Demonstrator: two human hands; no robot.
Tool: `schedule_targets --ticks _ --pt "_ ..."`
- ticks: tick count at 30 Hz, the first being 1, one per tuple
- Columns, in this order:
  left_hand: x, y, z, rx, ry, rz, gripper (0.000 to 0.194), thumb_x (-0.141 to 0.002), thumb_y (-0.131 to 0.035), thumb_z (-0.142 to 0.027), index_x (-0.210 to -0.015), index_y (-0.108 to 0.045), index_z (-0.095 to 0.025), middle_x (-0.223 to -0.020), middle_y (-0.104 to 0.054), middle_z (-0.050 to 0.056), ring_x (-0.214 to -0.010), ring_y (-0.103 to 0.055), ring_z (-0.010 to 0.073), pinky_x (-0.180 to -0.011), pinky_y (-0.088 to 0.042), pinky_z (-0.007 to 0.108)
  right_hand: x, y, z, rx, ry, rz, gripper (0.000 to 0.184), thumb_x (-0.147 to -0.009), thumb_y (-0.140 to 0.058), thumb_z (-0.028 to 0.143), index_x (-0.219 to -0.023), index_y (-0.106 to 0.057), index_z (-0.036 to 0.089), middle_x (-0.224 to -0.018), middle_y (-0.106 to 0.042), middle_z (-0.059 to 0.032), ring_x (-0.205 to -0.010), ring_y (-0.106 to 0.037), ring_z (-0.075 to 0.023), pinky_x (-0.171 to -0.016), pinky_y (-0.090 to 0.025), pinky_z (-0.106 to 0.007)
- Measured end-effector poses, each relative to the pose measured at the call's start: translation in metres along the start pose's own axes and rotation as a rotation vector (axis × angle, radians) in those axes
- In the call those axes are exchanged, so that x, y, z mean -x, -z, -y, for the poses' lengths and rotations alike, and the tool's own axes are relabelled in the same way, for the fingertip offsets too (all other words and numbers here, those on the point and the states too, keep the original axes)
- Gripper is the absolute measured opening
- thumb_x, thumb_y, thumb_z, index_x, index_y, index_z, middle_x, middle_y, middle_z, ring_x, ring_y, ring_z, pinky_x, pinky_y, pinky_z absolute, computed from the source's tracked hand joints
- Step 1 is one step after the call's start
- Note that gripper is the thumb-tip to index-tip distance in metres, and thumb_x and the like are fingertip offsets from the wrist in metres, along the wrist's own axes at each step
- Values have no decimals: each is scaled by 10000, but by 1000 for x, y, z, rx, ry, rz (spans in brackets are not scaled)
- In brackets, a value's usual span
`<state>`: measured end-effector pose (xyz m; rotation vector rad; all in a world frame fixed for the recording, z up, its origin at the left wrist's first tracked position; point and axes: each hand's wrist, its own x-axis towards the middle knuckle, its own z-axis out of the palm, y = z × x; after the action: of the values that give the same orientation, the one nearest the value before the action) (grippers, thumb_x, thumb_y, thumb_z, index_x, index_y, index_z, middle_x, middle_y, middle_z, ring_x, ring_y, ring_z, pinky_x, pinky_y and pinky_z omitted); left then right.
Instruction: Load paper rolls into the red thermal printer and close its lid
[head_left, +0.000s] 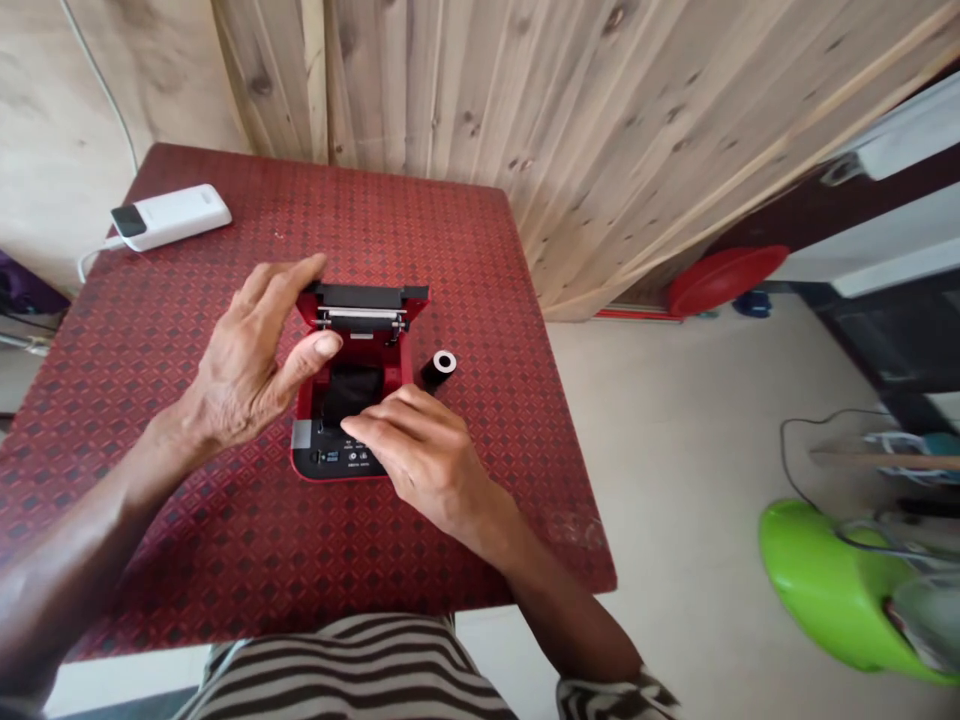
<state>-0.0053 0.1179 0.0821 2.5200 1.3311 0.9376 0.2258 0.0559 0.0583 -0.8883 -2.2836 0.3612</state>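
Red patterned table (465, 265) is filling most of the view, w/ a plank wall (420, 90) standing behind it and pale floor (645, 420) showing off to the right. White power bank (180, 217) is lying near the far left corner w/ a cable running off it. Over on the floor side, a bright green plastic thing (817, 580) is sitting low right & a red basin (724, 282) is leaning further back, approx by the wall's end.

Both forearms are reaching in from the near side, striped shirt (345, 670) showing btwn them. L hand (251, 365) is spreading open, thumb well apart from the fingers, fingertips reaching to the lid's left corner, thumb hanging over the bay. R hand (420, 450) is bunching its fingers by the bay's near edge; can't tell if it's pinching anything tbh.

Small red/black printer (304, 462) is sitting on the table btwn the hands, lid (360, 297) standing up at the back. Smth black (352, 388) is lying inside, just beyond the R fingertips. Black roll w/ a white end (441, 367) is standing tilted-looking just right of the printer, apart from both hands.
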Motion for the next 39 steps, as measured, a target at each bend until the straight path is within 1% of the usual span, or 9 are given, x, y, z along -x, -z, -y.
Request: schedule_targets --ticks 3,6,10,17,25,27,30,33,39 --pt "22 0 -9 -4 -45 0 665 -1079 -383 -610 -1533 -473 -133 -1335 -673 138 -1205 -621 250 -1085 -449 416 10 -3 4 120 41 -42 264 -1062 -524 106 -1119 -767 191 -997 -816 -58 -901 -700 -189 -866 -589 -344" --pt "54 -4 -19 -43 -152 25 609 -1051 -482 -591 -1477 -548 -162 -1358 -633 166 -1262 -614 304 -1069 -434 448 16 -5 7 178 70 -43 233 -1059 -554 129 -1174 -749 181 -1058 -824 -60 -949 -714 -194 -874 -592 -355" --pt "79 -17 -22 -69 -191 35 663 -1006 -568 -613 -1504 -524 -179 -1377 -607 188 -1322 -598 359 -1080 -444 492 19 -9 8 207 111 -131 190 -1030 -599 93 -1180 -713 121 -1060 -825 -78 -942 -734 -199 -841 -610 -360" --pt "77 -20 -22 -150 -238 -5 825 -868 -732 -692 -1485 -536 -181 -1352 -632 190 -1267 -637 371 -1060 -476 520 20 -1 3 97 51 -284 299 -976 -667 58 -1258 -662 156 -1068 -818 -97 -954 -740 -201 -845 -630 -368" --pt "84 -25 -20 -107 -206 -3 754 -897 -726 -646 -1495 -530 -231 -1391 -609 169 -1287 -628 362 -1085 -485 555 50 14 -16 65 -235 -413 191 -1003 -647 112 -1116 -729 242 -948 -795 -28 -833 -716 -179 -785 -571 -352" --pt "94 -28 -22 -50 -163 -53 755 -922 -699 -629 -1529 -505 -226 -1430 -573 180 -1344 -591 376 -1104 -495 566 68 9 -22 18 -399 -393 122 -1030 -625 178 -978 -721 232 -815 -739 -3 -719 -666 -154 -681 -519 -308" --pt "111 -29 -26 -43 -109 -216 752 -911 -744 -558 -1532 -511 -203 -1385 -599 174 -1295 -619 347 -1059 -550 515 94 -6 -29 -56 -569 -280 322 -1055 -583 255 -734 -596 226 -647 -588 30 -572 -532 -125 -568 -408 -283" --pt "125 -28 -26 -132 -104 -308 638 -900 -789 -452 -1451 -586 -203 -1256 -660 130 -1147 -671 283 -963 -575 441 107 -21 -33 -30 -544 -177 398 -1048 -578 268 -660 -493 236 -625 -546 25 -584 -494 -133 -596 -389 -291" --pt "133 -32 -14 -224 -167 -280 580 -840 -847 -506 -1313 -649 -237 -1262 -652 96 -1114 -679 270 -933 -572 451 103 -30 -37 52 -491 -125 303 -1047 -568 240 -744 -579 231 -681 -633 4 -622 -531 -151 -632 -396 -302"
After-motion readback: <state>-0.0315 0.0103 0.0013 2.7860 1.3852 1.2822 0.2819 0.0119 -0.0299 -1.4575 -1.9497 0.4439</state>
